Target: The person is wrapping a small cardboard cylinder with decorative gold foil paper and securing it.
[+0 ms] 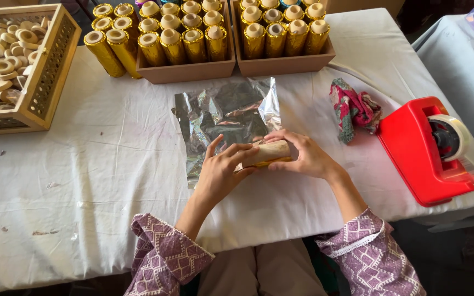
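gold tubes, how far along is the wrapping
Done: two trays at the back are packed with gold-wrapped tubes, and a few more stand beside them. In hand: the left hand and right hand hold one bare tube on a foil sheet. Left: that tube has barely any foil on it.

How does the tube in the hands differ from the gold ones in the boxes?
The tube in the hands lies on its side on the foil sheet, gripped by the left hand and right hand; the boxed tubes stand upright and packed together. The held tube is mostly bare beige with gold only along its lower edge; the boxed tubes are fully wrapped in gold. Both look like the same cylinder shape.
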